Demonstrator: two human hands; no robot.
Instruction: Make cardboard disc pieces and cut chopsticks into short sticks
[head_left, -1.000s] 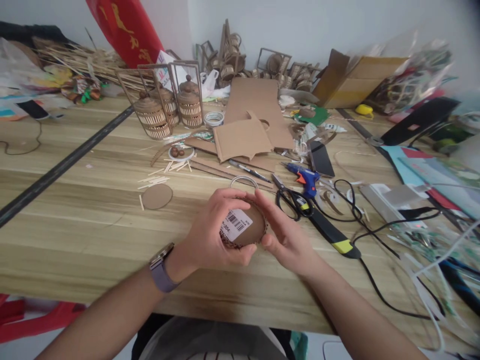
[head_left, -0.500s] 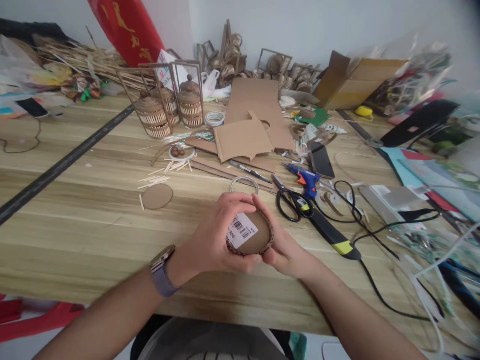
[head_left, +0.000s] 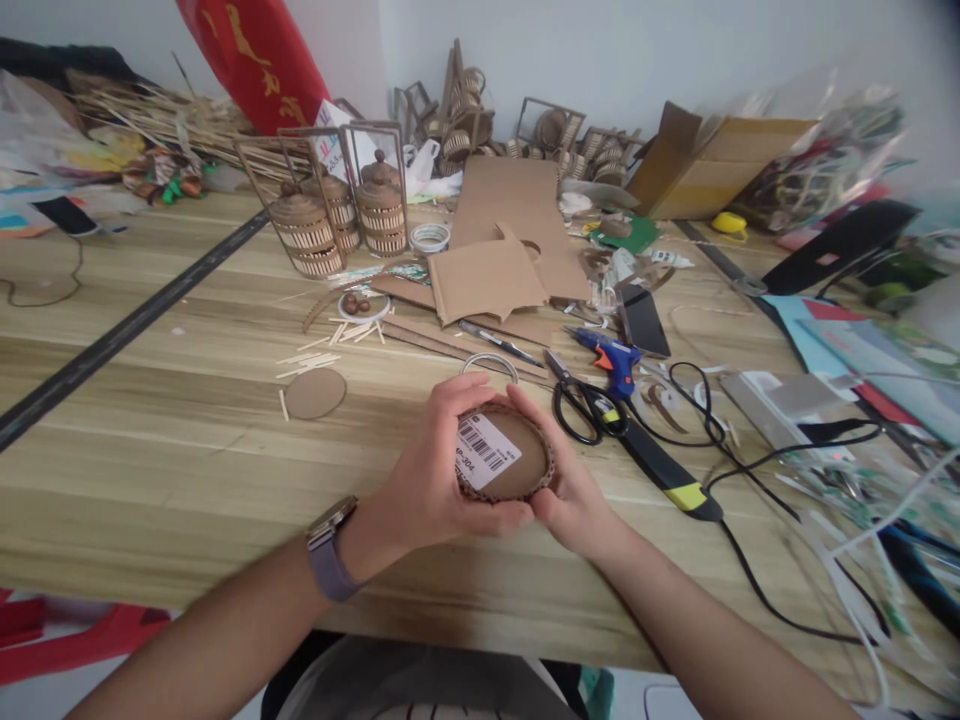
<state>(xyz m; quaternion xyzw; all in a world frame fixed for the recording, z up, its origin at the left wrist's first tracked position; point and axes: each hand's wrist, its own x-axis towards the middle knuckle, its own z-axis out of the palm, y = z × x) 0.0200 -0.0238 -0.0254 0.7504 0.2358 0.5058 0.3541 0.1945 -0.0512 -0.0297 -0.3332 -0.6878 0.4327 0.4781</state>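
Note:
Between my two hands is a round cardboard piece point(head_left: 529, 462) with a corrugated rim and a white barcode label on its face. My left hand point(head_left: 431, 465), with a watch on the wrist, wraps round its left side. Fingers of my right hand point(head_left: 574, 490) curl round the right edge. Just beyond the hands lies a pale ring point(head_left: 491, 362), partly hidden by the fingers. Black-handled scissors point(head_left: 589, 405) and a blue glue gun point(head_left: 613, 360) rest to the right. Off to the left sits a flat cardboard disc point(head_left: 316, 394) beside several thin wooden sticks point(head_left: 315, 362).
Small wooden basket models point(head_left: 304, 235) with tall frames stand at the back left. Cardboard sheets point(head_left: 487, 275) lie mid-table. A black and yellow tool point(head_left: 664, 470) with a cord, a phone point(head_left: 643, 320) and loose cables crowd the right. An open cardboard box point(head_left: 731, 165) stands behind.
The left-hand fingers have shifted outward along the rim, so more of the barcode label shows. The cardboard piece has moved slightly to the right and stays held by both hands.

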